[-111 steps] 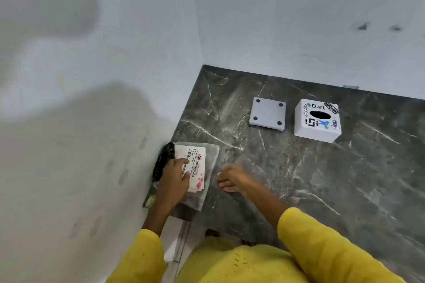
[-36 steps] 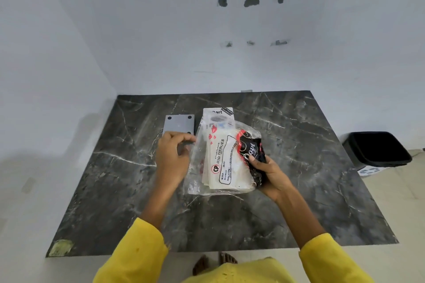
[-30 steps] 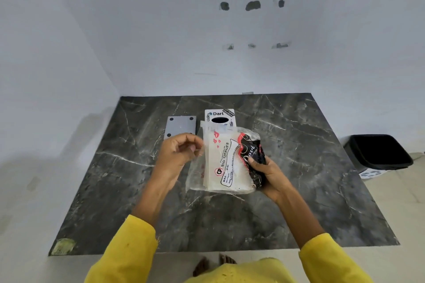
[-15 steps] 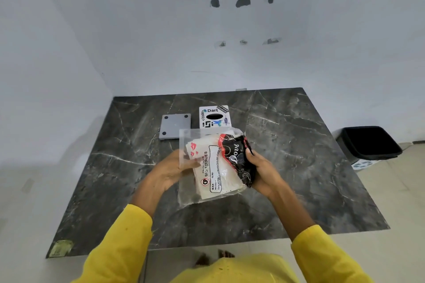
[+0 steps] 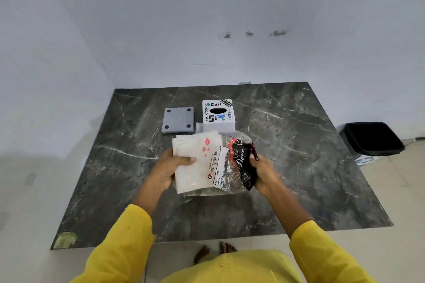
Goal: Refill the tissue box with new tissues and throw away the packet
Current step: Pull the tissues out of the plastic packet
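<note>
Both my hands are up over the counter (image 5: 299, 167), holding the tissue packet (image 5: 230, 167) between them. Left hand (image 5: 171, 167) is clamped on the white tissue stack (image 5: 190, 163), thumb on top, fingers under; the stack sticks out of the packet's open left end, partly out, partly still under the clear film. Right hand (image 5: 264, 173) grips the packet's right end, closed over a crumpled black wrapper (image 5: 243, 163) with red trim and "Dove" lettering; can't tell if that wrapper is inside the film or just pinched against it. Packet label reads "BIG TISSUES". Containers: one white tissue box (image 5: 218, 115) on the counter just beyond my hands, upright, oval slot on top shows dark, contents not visible, stickers on the top face. Packet's far edge overlaps the box's near side in view; can't tell if they touch. One grey square plate (image 5: 177, 120) with four dark dots at the corners lies flat just left of the box, beyond my left hand, apart from it. One black bin (image 5: 372, 138) on the floor well off to the right of my right hand, past the counter's edge, inside looks dark, contents not readable. Count: one packet, one tissue stack, one black wrapper, one box, one grey plate, one bin. Both sleeves yellow (image 5: 124, 243).
</note>
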